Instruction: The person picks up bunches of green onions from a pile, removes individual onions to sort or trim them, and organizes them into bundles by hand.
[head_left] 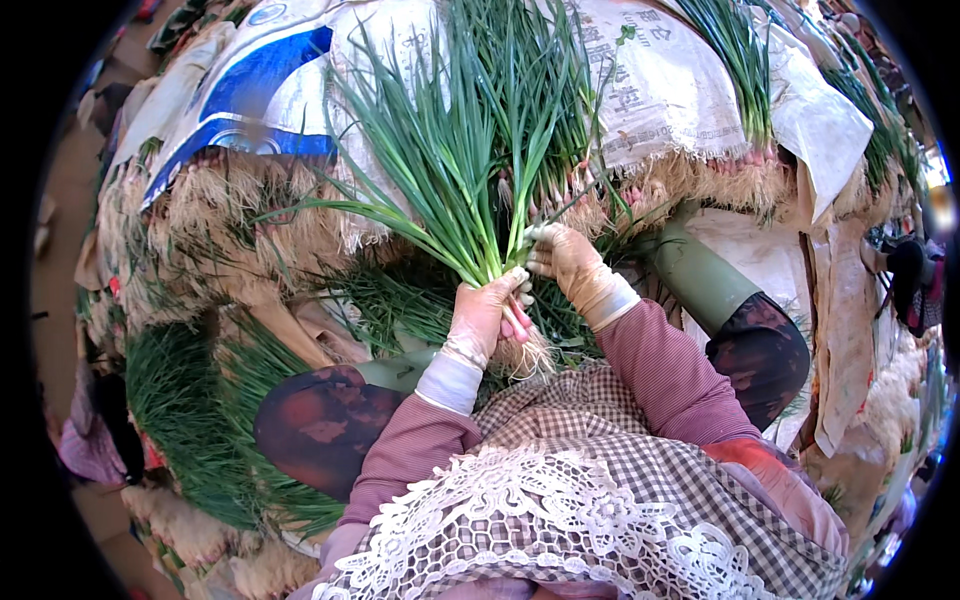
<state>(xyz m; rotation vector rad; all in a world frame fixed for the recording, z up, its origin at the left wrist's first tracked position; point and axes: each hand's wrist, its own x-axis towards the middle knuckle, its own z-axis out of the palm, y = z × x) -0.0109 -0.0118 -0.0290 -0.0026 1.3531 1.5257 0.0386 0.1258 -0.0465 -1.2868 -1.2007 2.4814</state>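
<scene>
My left hand (482, 318), in a pale thin glove, is wrapped round a bunch of scallions (455, 205). Their long green leaves fan out away from me, while pink bulbs and stringy roots (527, 355) hang below the fist toward my lap. My right hand (572, 262), gloved too, has its fingers bent and closed on scallion stems at the bunch's right side, just above the left hand. Its fingertips partly hide what they pinch. Behind the bunch, more scallions (525, 75) lie on a white woven sack (655, 95).
A heap of rooted scallions (235, 200) under sacks rises in front of me. Another scallion bundle (735, 70) lies at the far right. Loose green leaves (400, 305) lie between my legs, and piled greens (180, 420) at my left. A checked apron (570, 400) covers my lap.
</scene>
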